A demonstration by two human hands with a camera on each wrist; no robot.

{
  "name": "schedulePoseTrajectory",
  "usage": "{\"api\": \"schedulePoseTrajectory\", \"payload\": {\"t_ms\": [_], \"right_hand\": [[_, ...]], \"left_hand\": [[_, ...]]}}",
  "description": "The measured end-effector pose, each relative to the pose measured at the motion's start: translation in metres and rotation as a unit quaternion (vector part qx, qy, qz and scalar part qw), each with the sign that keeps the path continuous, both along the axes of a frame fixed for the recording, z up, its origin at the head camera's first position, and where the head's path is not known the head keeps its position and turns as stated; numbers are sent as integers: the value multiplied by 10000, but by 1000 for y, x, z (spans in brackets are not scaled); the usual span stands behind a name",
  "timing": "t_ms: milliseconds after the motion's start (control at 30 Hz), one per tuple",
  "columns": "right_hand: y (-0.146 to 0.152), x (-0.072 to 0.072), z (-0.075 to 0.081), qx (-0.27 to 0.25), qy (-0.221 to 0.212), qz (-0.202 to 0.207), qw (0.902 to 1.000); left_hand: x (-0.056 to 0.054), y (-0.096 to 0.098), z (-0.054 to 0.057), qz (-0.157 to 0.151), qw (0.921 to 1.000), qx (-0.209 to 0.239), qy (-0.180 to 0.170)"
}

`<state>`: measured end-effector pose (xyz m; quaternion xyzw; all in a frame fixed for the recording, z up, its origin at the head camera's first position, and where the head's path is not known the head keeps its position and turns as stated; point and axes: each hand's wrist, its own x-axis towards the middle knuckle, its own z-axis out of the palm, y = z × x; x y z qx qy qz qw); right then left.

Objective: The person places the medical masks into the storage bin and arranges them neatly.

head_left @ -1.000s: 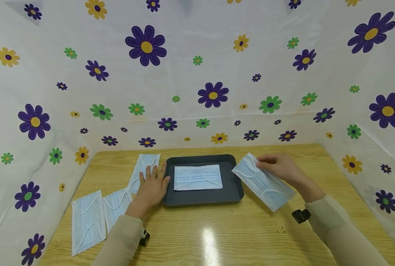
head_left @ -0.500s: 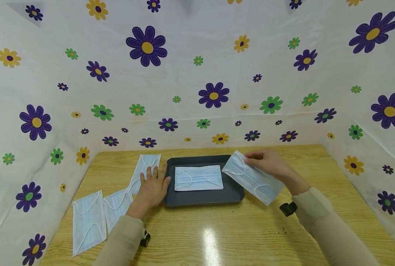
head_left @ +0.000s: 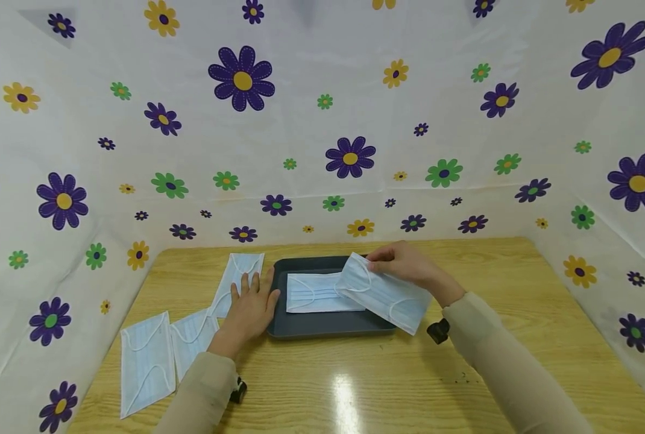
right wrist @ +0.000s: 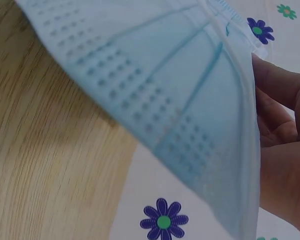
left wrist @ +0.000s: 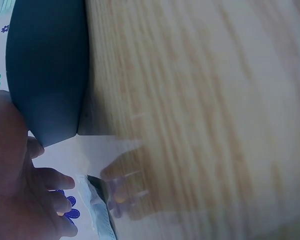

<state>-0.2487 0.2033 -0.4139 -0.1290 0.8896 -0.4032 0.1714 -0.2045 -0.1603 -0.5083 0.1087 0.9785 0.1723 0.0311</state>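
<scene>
Five light-blue face masks are seen across a wood-grained table (head_left: 301,386). One, the held mask (head_left: 382,294), is pinched near its upper left corner between the thumb and fingers of the right hand (head_left: 409,265); it is tilted over the right part of a dark tray (head_left: 322,329), and its lower right end is extended past the rim. Below it, a flat mask (head_left: 313,293) is laid lengthwise in the tray, its right end covered from view; whether the two are touching cannot be told. The left hand (head_left: 249,310) is rested at the tray's left rim, its fingers spread and straightened, with nothing gripped. By that hand, a far mask (head_left: 238,270) is partly covered by the fingers. A middle mask (head_left: 192,331) is partly hidden by the left sleeve (head_left: 200,386), and beside it an outer mask (head_left: 147,364) is laid at the table's left edge. The table is enclosed by a white cloth (head_left: 301,126), printed with purple, yellow and green flowers.
</scene>
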Motion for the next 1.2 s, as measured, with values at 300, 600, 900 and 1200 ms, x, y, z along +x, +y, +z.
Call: {"api": "schedulePoseTrajectory", "payload": {"t_ms": [300,600,900,1200], "right_hand": [[-35,-14,-7,-64,230,638,9977],[-62,-25,-20,174,626,1353,9887],[-83,-28,-32,514,920,1283,9861],[-72,-27,-39,544,842,705,9925]], "left_hand": [[-1,1,-1,6,10000,-12,-82],[0,1,0,36,9999,-13,-99],[-2,1,-2,47,9997,-55,-225],[-4,1,-2,34,9997,-91,-225]]}}
